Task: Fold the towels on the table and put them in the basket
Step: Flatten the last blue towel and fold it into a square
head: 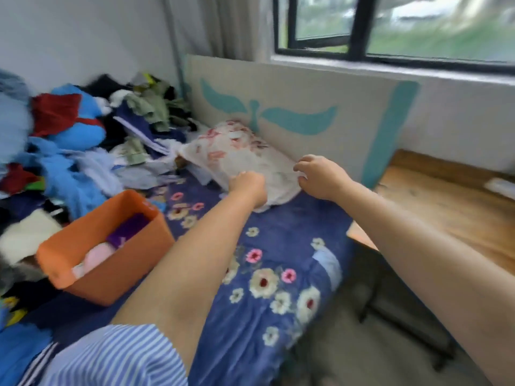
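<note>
In the head view, a white towel with red flower print is seen lying on the tabletop, which is covered by a blue floral cloth, close against a beige board with teal shapes. The left hand is closed on the towel's near edge, its grip pinched into the fabric. The right hand is held at the towel's right end with fingers loosely curled; whether cloth is actually caught there cannot be told.

The step in hand is judged to be the picking up or spreading of this towel for folding. Next, the towel would need to be drawn toward the body onto the open floral stretch and laid flat.

An orange basket, already holding a purple and a pink piece, stands just left. Free room is bounded by the board behind, the clothes heap at left, and the tabletop's right edge.
</note>
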`<state>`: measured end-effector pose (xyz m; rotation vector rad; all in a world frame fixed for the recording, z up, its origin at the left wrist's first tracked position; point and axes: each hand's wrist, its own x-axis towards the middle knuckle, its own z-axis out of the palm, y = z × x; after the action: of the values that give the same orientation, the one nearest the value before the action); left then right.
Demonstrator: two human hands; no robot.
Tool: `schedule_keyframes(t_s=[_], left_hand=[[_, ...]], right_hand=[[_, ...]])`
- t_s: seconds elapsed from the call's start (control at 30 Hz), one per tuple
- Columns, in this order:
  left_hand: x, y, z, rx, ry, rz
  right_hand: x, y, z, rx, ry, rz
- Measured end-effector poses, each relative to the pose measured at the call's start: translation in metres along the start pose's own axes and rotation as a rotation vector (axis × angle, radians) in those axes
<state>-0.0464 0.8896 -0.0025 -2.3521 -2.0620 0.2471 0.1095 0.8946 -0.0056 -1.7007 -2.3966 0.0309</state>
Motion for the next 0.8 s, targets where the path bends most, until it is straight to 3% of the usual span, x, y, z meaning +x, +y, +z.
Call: schedule_keyframes(t_s=[0.3, 0.63, 0.8], left_hand=[[-0.043, 0.313, -0.031, 0.047, 0.112, 0.614], [-0.132, 0.614, -0.031, 0.078, 0.154, 1.046], [-0.151, 0.706, -0.007, 0.151, 0.133, 1.186]], right_hand=[[-0.244, 0.208, -0.072, -0.058, 0.103, 0.593], [-0.496, 0.391, -0.115, 0.008, 0.114, 1.016], [-0.572, 0.457, -0.104, 0.029, 0.142, 1.175]])
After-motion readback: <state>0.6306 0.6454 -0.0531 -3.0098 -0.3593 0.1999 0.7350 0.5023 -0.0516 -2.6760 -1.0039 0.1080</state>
